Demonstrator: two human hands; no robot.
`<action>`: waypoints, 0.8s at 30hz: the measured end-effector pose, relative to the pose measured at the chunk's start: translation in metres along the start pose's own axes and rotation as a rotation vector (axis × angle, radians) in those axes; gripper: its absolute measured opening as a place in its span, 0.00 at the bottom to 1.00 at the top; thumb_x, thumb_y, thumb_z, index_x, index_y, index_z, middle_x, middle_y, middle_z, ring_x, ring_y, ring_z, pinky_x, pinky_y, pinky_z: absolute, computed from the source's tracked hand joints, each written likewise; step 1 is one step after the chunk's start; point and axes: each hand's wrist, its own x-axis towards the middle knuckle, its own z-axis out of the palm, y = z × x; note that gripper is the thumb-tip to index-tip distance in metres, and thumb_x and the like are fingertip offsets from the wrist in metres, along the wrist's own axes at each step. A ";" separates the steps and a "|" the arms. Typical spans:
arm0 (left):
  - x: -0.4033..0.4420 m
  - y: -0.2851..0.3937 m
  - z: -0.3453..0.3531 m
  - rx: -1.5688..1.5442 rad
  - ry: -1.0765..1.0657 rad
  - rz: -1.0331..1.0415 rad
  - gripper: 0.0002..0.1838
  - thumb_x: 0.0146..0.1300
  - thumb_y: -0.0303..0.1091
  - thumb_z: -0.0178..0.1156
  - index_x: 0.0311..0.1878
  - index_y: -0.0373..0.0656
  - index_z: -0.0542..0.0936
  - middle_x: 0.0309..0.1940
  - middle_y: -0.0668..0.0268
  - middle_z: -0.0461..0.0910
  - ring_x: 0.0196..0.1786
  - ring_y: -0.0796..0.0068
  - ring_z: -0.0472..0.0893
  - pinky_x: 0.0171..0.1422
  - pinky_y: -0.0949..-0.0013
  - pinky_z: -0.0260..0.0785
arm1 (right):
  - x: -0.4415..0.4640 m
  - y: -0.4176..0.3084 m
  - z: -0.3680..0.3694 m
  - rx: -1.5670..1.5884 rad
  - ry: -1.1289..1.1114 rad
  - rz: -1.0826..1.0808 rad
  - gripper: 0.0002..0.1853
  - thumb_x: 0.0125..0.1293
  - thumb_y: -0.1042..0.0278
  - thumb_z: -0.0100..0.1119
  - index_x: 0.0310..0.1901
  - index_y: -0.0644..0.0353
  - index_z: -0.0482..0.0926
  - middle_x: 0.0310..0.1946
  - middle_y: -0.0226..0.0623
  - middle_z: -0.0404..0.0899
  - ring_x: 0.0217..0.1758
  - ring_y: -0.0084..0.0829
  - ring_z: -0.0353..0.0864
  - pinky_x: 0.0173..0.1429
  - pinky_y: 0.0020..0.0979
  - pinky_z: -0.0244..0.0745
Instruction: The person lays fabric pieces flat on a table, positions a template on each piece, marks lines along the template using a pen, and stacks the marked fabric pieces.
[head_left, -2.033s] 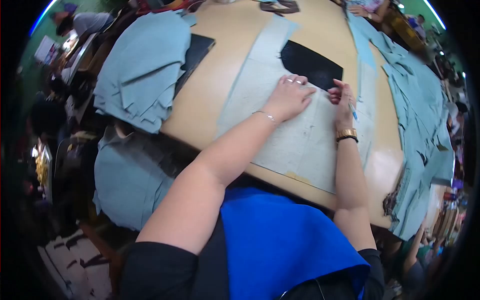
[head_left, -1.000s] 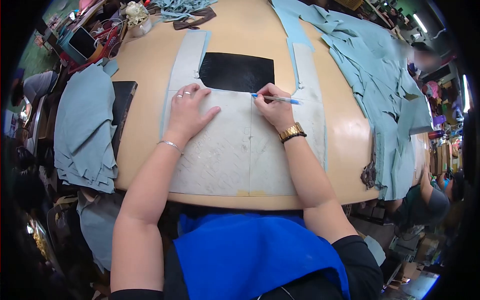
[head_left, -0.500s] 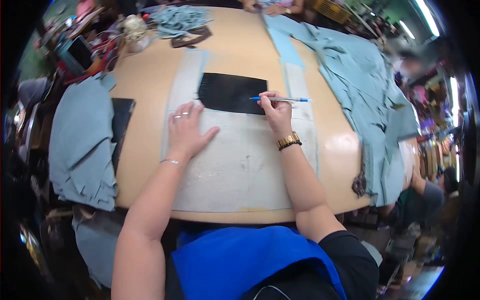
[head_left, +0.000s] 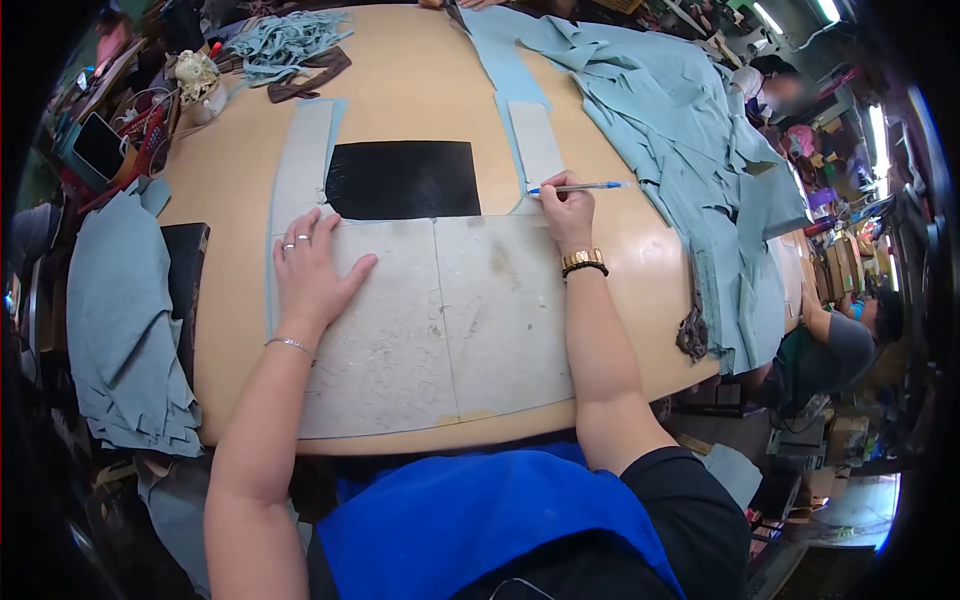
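Note:
A large pale grey pattern piece (head_left: 390, 320), with two upright strips at its far side, lies over light blue material on the table. My left hand (head_left: 315, 265) rests flat with spread fingers on the pattern's left part. My right hand (head_left: 568, 215) grips a blue-tipped pen (head_left: 590, 186), its tip at the inner curve by the base of the right strip. Between the strips a black sheet (head_left: 405, 180) touches the pattern's far edge.
Blue pieces are stacked at the left (head_left: 120, 320) over a dark board (head_left: 188, 280). More blue material (head_left: 680, 150) covers the table's right side. Blue scraps (head_left: 285, 45) and a white pot (head_left: 203, 95) stand far left. A co-worker's hands (head_left: 470, 3) show at the far edge.
My right hand has moved the pen rightward, from the black sheet's right part to the right strip's inner curve. My left hand stays flat on the pattern. The whole view has shifted.

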 end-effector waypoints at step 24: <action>0.000 0.000 -0.003 -0.017 -0.003 0.001 0.34 0.56 0.60 0.63 0.60 0.48 0.73 0.65 0.58 0.67 0.71 0.60 0.62 0.75 0.47 0.47 | -0.002 -0.009 0.003 -0.128 -0.032 -0.047 0.05 0.56 0.71 0.61 0.28 0.63 0.77 0.18 0.27 0.75 0.21 0.16 0.70 0.28 0.22 0.66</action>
